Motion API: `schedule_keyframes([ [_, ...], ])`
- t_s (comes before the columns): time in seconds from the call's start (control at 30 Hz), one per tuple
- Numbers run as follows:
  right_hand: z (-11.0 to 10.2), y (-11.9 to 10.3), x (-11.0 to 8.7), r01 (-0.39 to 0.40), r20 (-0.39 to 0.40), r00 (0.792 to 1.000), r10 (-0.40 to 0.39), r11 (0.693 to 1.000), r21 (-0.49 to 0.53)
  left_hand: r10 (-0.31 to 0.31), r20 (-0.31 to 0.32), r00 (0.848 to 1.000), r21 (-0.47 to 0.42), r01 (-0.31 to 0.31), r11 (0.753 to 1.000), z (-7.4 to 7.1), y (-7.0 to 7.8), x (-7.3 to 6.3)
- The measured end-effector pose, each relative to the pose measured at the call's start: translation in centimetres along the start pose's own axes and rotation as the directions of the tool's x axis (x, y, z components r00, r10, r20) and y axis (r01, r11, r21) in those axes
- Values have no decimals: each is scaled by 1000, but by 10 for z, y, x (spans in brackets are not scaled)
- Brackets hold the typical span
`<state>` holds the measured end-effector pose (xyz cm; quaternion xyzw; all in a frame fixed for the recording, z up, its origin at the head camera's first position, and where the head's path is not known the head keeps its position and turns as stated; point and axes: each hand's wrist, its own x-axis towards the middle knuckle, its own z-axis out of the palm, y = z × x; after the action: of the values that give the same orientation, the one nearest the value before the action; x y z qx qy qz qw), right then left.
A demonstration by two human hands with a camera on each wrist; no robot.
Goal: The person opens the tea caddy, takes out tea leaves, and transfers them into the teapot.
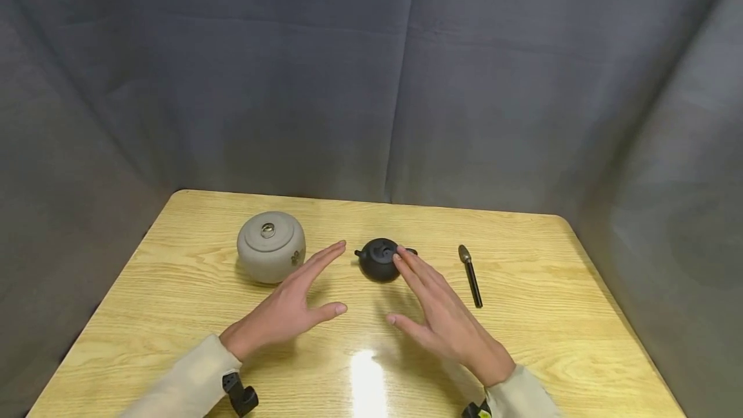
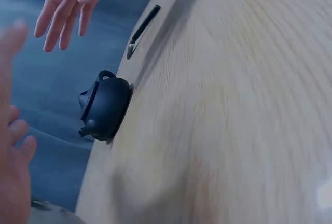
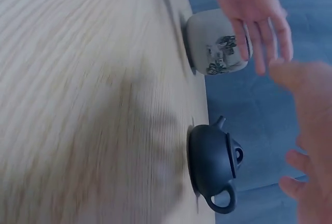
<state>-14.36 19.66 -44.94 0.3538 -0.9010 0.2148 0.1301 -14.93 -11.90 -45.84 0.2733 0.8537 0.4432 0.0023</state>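
Note:
Both hands hover over the wooden table with nothing in them. My left hand (image 1: 293, 305) has its fingers straight and thumb apart, in front of a grey lidded jar (image 1: 271, 257). A dark teapot (image 1: 378, 262) stands beyond the hands, between them, with its spout to the left. My right hand (image 1: 438, 315) has extended fingers whose tips overlap the teapot's right side in the head view. To the right lies a small brush-like tool (image 1: 471, 276) with a black handle and a metallic oval head. In the right wrist view the jar (image 3: 210, 45) shows a dark painted pattern.
The light wooden table (image 1: 540, 315) has its far edge against a grey curtain (image 1: 290, 82), which also hangs along both sides. A bright reflection lies on the table's near middle. Each wrist wears a black strap device (image 1: 239, 395).

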Motion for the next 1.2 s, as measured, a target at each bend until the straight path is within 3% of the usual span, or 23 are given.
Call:
schedule_keyframes([
  [0.1, 3, 0, 3, -26, -26, 999, 27, 999, 42, -61, -66, 996, -61, 57, 996, 7, -5, 4],
  [0.27, 9, 1, 10, -96, -68, 992, 104, 990, 105, -122, -153, 981, -176, 94, 980, 21, -15, 13],
  [0.53, 24, 3, 24, -227, -156, 950, 270, 942, 248, -231, -214, 949, -343, 149, 928, 42, -24, 34],
  [0.73, 34, 6, 39, -266, -202, 910, 361, 884, 384, -317, -253, 914, -385, 205, 900, 53, -31, 49],
  [1.0, 44, 12, 57, -370, -183, 856, 484, 819, 438, -367, -307, 878, -407, 227, 885, 65, -42, 64],
  [1.2, 49, 18, 72, -423, -151, 848, 508, 820, 386, -390, -329, 860, -431, 231, 873, 69, -43, 74],
])
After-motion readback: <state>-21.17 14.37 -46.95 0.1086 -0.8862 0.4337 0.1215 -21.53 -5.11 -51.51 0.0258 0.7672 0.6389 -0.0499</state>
